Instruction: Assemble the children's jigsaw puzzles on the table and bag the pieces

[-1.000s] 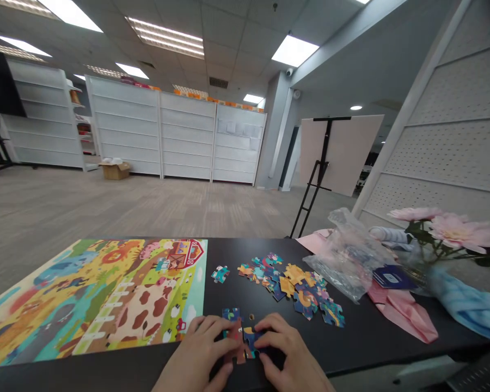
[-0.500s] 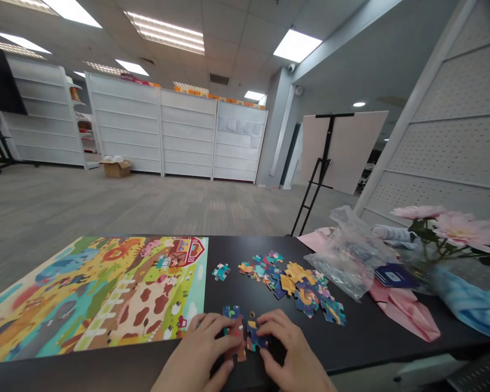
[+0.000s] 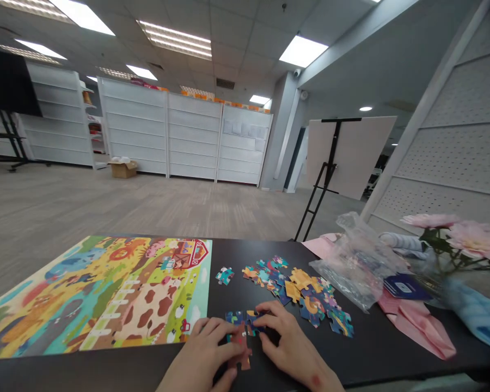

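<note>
My left hand [image 3: 208, 348] rests its fingertips on a reddish-brown jigsaw piece [image 3: 242, 359] near the front of the black table, pressing it against the tabletop. A dark blue jigsaw piece [image 3: 233, 317] adjoins its far end. Just to the right, my right hand [image 3: 288, 340] grips another dark blue jigsaw piece [image 3: 251, 316] between thumb and fingers. That piece sits close against the others; whether they interlock I cannot tell. My fingers cover part of these pieces. Farther back lies a heap of loose jigsaw pieces [image 3: 300, 279], and a single teal piece [image 3: 224, 275] lies apart from it.
A colourful animal picture sheet [image 3: 147, 305] covers the left of the table [image 3: 228, 250]. At the right are a crumpled clear plastic bag [image 3: 351, 272], pink cloth [image 3: 420, 324], a dark blue box [image 3: 406, 287], flowers [image 3: 473, 239] and a blue cloth [image 3: 477, 310].
My right hand has moved its dark blue piece away from me, up beside the blue piece at the far end. My left hand stays on the reddish-brown piece. The view has shifted slightly.
</note>
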Tool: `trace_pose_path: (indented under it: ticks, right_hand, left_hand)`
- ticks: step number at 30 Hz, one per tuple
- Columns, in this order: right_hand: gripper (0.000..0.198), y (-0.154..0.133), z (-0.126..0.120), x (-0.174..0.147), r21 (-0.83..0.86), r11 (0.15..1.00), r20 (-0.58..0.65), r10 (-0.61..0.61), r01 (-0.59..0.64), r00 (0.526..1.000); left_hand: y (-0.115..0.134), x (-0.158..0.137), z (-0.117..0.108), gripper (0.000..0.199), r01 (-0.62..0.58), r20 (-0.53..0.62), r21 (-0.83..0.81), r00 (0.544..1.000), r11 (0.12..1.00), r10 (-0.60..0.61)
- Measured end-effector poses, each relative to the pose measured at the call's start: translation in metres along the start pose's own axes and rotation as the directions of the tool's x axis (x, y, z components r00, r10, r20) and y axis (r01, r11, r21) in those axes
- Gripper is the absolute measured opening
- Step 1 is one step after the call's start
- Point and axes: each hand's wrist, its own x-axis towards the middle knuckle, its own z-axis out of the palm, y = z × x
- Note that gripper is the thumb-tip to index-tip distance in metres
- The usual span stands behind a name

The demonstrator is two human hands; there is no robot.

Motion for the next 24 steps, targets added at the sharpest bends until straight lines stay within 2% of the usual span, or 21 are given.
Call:
trace_pose_path:
  ticks: [11, 24]
  right_hand:
    - [0.027, -0.001, 0.000, 0.001, -0.013, 0.999, 0.012, 0.047, -0.047, 0.999]
    - [0.038, -0.017, -0.004, 0.007, -0.045, 0.999, 0.110, -0.011, 0.016, 0.994]
  left_hand:
    - [0.001, -0.002, -0.001, 0.039, 0.032, 0.028, -0.026, 0.999, 0.999, -0.031]
    - [0.004, -0.001, -0.005, 0.038, 0.024, 0.035, -0.015, 0.999, 1.000, -0.023]
